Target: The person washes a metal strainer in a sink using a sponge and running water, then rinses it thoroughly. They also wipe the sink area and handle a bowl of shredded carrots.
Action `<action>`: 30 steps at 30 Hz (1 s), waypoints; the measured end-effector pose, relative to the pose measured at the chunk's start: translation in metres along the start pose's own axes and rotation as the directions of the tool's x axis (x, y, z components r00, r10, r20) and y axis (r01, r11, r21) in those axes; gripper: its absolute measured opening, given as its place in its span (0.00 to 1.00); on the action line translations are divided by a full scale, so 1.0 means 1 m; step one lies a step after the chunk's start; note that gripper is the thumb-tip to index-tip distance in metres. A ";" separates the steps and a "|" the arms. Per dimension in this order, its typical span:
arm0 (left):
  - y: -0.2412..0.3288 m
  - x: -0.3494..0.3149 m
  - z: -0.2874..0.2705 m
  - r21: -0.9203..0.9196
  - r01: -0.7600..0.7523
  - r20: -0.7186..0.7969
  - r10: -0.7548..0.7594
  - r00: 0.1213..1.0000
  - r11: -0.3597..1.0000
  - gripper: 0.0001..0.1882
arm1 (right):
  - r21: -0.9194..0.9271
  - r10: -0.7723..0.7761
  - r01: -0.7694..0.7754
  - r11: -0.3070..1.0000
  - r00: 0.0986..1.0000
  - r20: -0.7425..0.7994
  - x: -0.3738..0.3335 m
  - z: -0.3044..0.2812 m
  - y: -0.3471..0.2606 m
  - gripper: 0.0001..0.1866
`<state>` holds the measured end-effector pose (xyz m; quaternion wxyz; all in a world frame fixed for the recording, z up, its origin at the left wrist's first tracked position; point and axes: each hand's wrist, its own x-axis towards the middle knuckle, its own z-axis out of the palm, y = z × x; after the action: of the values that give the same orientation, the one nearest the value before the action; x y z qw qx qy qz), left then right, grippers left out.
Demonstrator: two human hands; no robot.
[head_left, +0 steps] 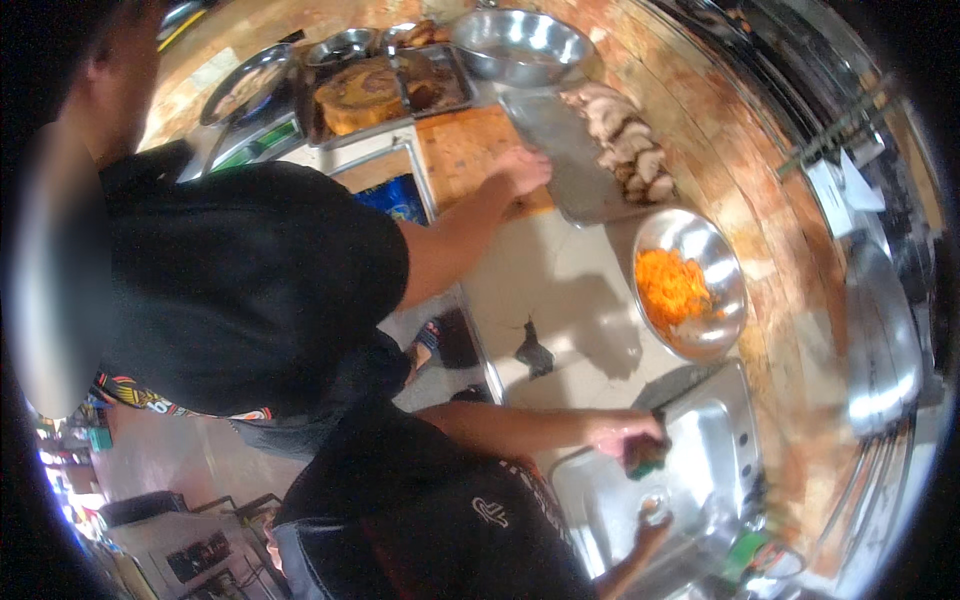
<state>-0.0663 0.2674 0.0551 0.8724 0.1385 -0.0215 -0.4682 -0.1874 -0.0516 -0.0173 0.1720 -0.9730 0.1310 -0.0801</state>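
Observation:
Over the stainless sink [735, 420], my left hand [622, 437] is closed on a dark thing with a green edge [648, 462], which looks like a scrub sponge. Lower in the basin, my right hand [652, 532] is beside a small shiny round thing [655, 508]. Whether that thing is held or is the drain behind the fingers, I cannot make out. A steel bowl [735, 265] of shredded orange vegetable, like carrot [672, 283], stands just past the sink's left end. A green-labelled container [748, 556] stands near the sink's right end.
To my left a co-worker in a black shirt [250, 290] rests a hand [522, 170] by a wooden board [455, 140]. Farther along are a metal tray [545, 120], sliced meat [630, 150], a wide steel bowl [522, 45], and a large brown block [355, 95] on a tray.

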 end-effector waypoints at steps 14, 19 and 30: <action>0.035 -0.070 0.030 0.351 -0.207 -0.322 0.325 0.889 0.913 0.29 | 0.377 0.322 -0.330 0.865 0.943 0.088 0.083 -0.025 -0.087 0.44; 0.088 -0.172 -0.017 0.898 -0.065 -0.363 0.818 0.447 0.434 0.33 | 0.788 -0.046 -0.598 0.143 0.792 0.609 0.152 -0.008 -0.204 0.39; 0.172 -0.225 -0.106 0.645 0.715 0.010 0.939 0.344 -0.269 0.27 | 0.782 -0.255 -0.614 0.108 0.743 0.619 0.213 0.073 -0.243 0.23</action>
<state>-0.0356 0.5662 0.0191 0.2421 0.9580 0.0731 0.1354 0.0858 0.1312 0.0255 0.8053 -0.5445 0.1089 0.2077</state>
